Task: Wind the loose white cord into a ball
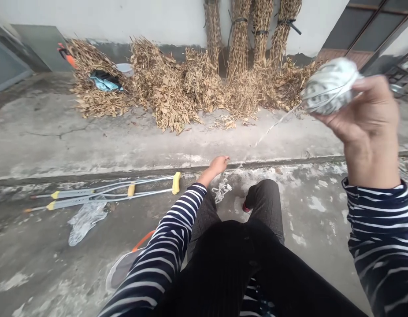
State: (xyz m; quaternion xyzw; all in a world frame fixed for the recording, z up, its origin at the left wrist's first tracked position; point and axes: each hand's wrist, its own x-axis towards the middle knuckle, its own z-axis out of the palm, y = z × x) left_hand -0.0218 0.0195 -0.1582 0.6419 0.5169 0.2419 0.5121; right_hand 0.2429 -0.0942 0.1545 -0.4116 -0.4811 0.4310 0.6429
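My right hand (365, 116) is raised at the upper right, closed around a ball of pale twine (329, 86). A thin strand (276, 125) runs from the ball down and to the left toward the ground. My left hand (219, 165) reaches forward over my knees, fingers curled together near the strand's lower end; what it pinches is too small to make out. A loose tangle of twine (221, 191) lies on the concrete just below that hand. I sit with both legs in dark trousers stretched ahead.
Two metal crutches (105, 193) with yellow pads lie on the ground at left, beside a clear plastic bag (85, 220). Heaps of dried plant stalks (177, 83) and tied bundles (240, 35) stand along the far wall. A white bowl (124, 68) rests on the heap.
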